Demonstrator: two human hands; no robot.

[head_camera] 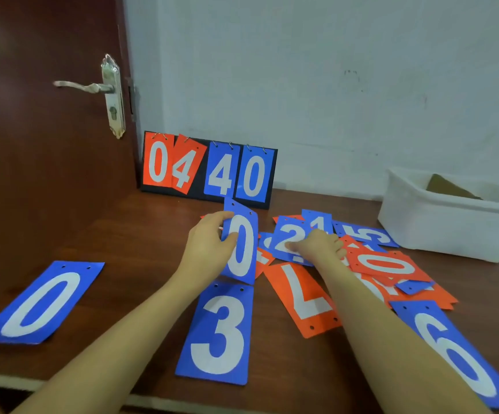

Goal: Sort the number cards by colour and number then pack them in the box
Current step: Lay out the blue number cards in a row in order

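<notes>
Cards: flat felt-like rectangles, blue or orange, each with a white numeral and two punched holes at one short end, spread over the brown wood-grain counter [128, 234].
Left hand [209, 249]: grip clamped on a blue "0" card [242, 249], thumb on its face, fingers curled round its left edge; the card is lifted, long axis running away from the person, holes at the far end.
Right hand [320, 245]: fingers bent, tips pressing on a blue "2" card [287, 237] atop the loose pile [376, 264] of blue and orange cards at centre right.
Laid out singly: blue "0" [39, 303] near left, tilted; blue "3" [218, 333] at centre, holes away; blue "6" [454, 354] near right, slanted; orange "7" [302, 297] lying upside down.
Scoreboard [209, 170]: black stand against the pale wall, ring-hung cards reading orange "0 4", blue "4 0".
Box [439, 231]: white, soft-sided, open-topped, far right on the counter.
Door [33, 174]: dark red-brown, metal lever handle.
</notes>
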